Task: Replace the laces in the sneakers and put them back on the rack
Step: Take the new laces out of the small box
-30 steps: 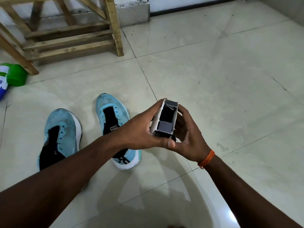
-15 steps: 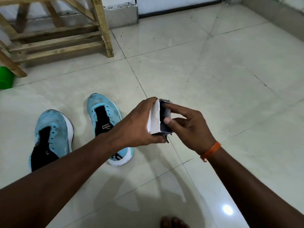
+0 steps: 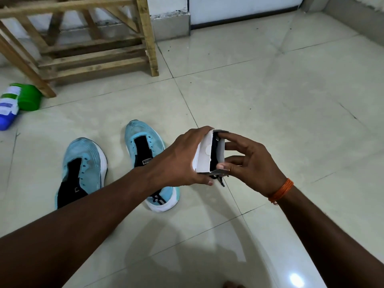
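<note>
Over the floor [image 3: 270,90], left hand [image 3: 182,161] and right hand [image 3: 251,163] grip a box [image 3: 204,154].

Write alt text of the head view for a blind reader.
The left hand grips a small box and the right hand pinches its open side. Two blue sneakers without laces lie on the floor near a wooden rack.

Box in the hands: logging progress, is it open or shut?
Open: the box shows its dark inside, flaps sticking out; left hand grips it, right hand pinches its open side.
</note>
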